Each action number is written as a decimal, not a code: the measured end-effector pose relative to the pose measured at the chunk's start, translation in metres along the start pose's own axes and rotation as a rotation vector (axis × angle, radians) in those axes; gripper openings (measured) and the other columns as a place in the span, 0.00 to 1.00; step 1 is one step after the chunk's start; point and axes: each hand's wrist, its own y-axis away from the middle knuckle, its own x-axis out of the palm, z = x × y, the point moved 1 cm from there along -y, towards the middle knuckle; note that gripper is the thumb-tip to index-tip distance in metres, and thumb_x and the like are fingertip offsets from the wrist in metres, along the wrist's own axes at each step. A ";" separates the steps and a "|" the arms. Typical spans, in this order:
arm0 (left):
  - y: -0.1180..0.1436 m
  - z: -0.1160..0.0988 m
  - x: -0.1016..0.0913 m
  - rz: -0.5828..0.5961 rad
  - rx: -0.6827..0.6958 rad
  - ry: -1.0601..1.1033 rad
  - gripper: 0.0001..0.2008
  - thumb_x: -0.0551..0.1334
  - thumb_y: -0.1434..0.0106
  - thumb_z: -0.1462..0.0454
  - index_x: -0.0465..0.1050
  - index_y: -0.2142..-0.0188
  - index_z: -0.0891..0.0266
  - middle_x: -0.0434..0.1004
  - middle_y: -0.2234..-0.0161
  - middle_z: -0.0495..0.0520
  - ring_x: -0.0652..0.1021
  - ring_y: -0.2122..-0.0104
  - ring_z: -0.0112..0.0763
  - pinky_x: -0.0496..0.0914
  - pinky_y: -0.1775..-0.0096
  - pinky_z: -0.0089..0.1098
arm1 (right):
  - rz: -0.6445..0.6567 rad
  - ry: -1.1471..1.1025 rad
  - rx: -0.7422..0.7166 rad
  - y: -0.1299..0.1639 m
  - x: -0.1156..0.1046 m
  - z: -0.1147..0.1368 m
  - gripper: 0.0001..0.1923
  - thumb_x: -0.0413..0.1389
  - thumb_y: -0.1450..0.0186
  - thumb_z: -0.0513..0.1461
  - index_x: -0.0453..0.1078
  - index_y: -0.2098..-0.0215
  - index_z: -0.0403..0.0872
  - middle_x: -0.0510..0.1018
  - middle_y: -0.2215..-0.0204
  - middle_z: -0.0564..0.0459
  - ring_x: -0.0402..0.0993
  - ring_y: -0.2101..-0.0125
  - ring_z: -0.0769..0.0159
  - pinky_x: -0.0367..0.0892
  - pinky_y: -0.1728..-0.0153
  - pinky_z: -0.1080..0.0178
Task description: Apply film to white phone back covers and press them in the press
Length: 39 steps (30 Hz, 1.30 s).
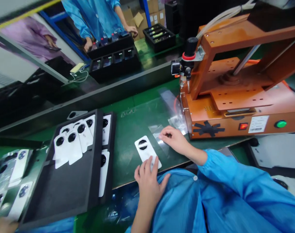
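Note:
A white phone back cover [150, 153] with a round black camera area lies flat on the green bench; a pale strip crosses the black circle. My left hand [149, 186] rests its outstretched fingers on the cover's near end, thumb apart. To the right, my right hand [175, 139] has thumb and forefinger pinched together at a piece of clear plastic film [154, 130] on the bench. The exact grip at the fingertips is partly hidden.
On the left, a black foam tray [64, 187] holds several white phone back covers [74, 144], with another tray beneath. An orange press machine [234, 113] stands at right. Across the partition, a person in blue [96, 16] works by black trays. A blurred hand [4, 225] appears at lower left.

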 end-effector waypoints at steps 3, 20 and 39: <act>0.014 -0.007 0.005 -0.023 0.004 0.065 0.36 0.65 0.38 0.46 0.63 0.34 0.52 0.69 0.36 0.63 0.70 0.40 0.54 0.58 0.41 0.54 | -0.004 0.068 0.020 -0.022 0.017 -0.008 0.07 0.61 0.36 0.40 0.77 0.71 0.46 0.75 0.66 0.52 0.71 0.65 0.67 0.66 0.60 0.61; 0.016 0.022 0.032 -0.107 -0.036 0.116 0.27 0.65 0.36 0.50 0.70 0.38 0.46 0.71 0.36 0.54 0.66 0.34 0.51 0.56 0.36 0.52 | 0.236 0.421 0.000 -0.021 0.067 -0.001 0.07 0.61 0.34 0.39 0.77 0.69 0.47 0.77 0.59 0.52 0.68 0.54 0.59 0.53 0.52 0.54; 0.008 0.018 0.026 -0.268 0.010 0.108 0.25 0.69 0.39 0.52 0.75 0.43 0.51 0.77 0.42 0.57 0.72 0.40 0.49 0.59 0.40 0.47 | 0.195 0.621 -0.096 -0.022 0.074 -0.004 0.08 0.59 0.32 0.38 0.76 0.69 0.47 0.77 0.60 0.51 0.67 0.56 0.60 0.51 0.55 0.56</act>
